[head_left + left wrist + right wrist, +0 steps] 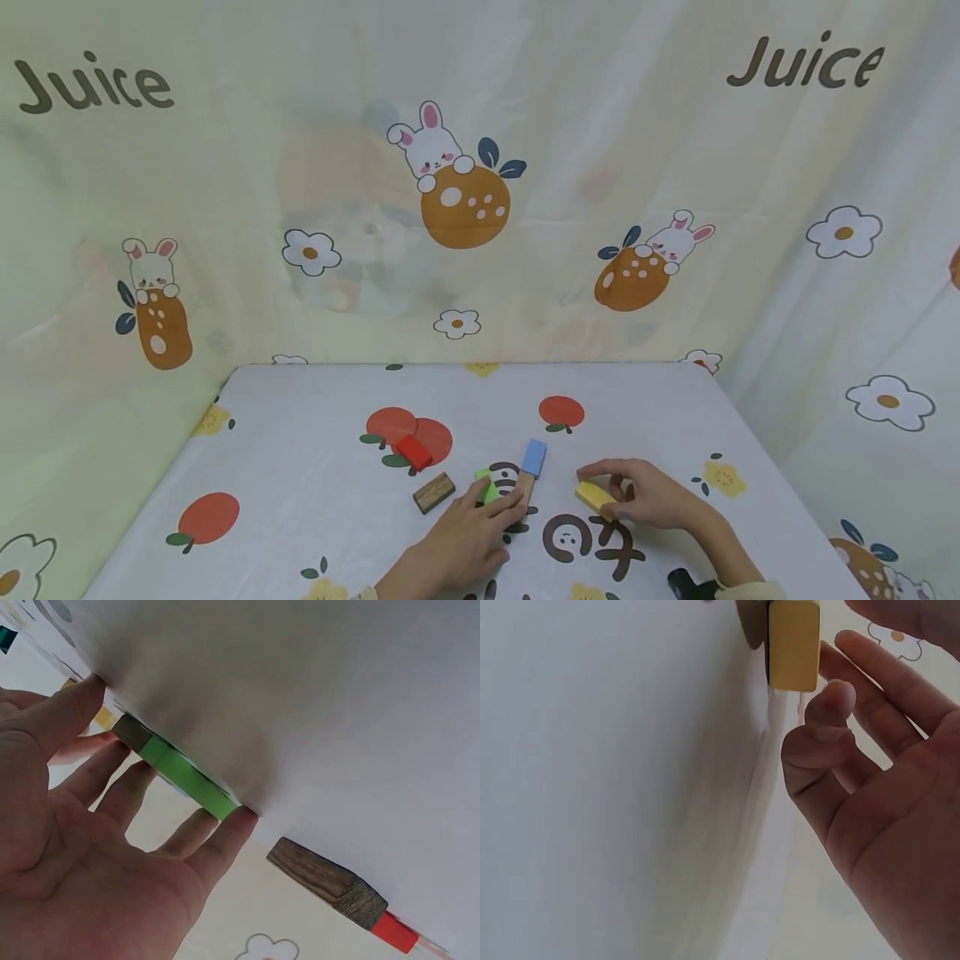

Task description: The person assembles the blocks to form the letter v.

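Green block, yellow block, apart

Left hand: palm down, fingers spread forward | Left forearm: extends from bottom centre | Right hand: thumb and index finger in wide pinch, others curled | Right forearm: slants up from lower right

I'm looking into a curtained-off nook: pale cream hanging sheets printed with rabbits, flowers and "Juice" close in the back and sides around a white, fruit-patterned counter. Whether it's a home or studio, I can't tell.
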Demonstrator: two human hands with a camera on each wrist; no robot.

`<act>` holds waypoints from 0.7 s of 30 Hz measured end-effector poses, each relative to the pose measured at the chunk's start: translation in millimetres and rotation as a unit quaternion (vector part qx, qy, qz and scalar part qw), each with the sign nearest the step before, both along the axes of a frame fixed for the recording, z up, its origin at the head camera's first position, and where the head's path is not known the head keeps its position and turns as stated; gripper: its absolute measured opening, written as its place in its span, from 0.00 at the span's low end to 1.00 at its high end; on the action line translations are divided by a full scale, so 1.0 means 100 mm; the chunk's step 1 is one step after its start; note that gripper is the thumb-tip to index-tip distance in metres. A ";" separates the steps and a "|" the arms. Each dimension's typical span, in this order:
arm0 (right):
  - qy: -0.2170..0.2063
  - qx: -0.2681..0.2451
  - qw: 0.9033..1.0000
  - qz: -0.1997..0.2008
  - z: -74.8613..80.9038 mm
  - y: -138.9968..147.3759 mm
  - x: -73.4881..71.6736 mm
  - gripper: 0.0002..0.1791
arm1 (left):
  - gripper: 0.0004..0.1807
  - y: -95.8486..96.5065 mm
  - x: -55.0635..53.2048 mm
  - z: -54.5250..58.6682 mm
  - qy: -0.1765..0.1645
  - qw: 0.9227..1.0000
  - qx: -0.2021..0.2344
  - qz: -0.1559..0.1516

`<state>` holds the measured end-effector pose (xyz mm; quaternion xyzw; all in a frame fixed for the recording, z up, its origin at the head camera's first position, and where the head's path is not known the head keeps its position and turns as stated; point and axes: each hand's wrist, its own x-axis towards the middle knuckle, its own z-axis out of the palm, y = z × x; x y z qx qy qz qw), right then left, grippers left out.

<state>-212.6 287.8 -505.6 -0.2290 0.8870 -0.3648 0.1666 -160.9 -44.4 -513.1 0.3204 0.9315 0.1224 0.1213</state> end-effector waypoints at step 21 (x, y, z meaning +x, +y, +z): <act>-0.015 -0.008 0.998 0.060 -0.04 0.12 -0.03 0.40 | 0.36 0.00 0.03 0.05 0.011 1.000 -0.013 0.005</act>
